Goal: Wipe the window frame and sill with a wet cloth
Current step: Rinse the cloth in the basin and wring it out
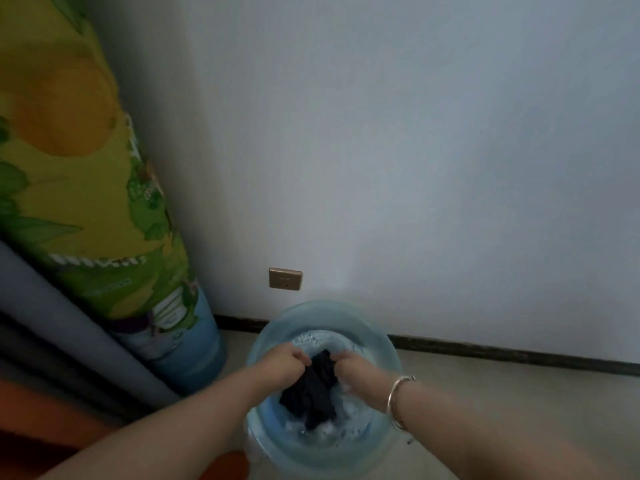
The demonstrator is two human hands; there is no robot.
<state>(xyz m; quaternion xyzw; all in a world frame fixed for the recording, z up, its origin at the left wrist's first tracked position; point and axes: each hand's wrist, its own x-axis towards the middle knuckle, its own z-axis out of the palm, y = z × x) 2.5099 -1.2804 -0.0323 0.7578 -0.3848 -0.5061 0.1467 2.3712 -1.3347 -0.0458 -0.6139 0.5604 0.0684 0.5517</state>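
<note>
The blue basin (381,341) stands on the floor (502,393) near the white wall (381,150), so room behind it is narrow; a dark skirting strip (485,351) and a gold socket plate (285,278) sit just beyond its far rim. To the left, a tall rolled mat (86,188) leans in the corner, its blue foot just beside the basin, with grey rolls (52,323) next to it. To the right the floor lies open. Inside the basin, both hands and the dark cloth (317,389) fill the middle.
</note>
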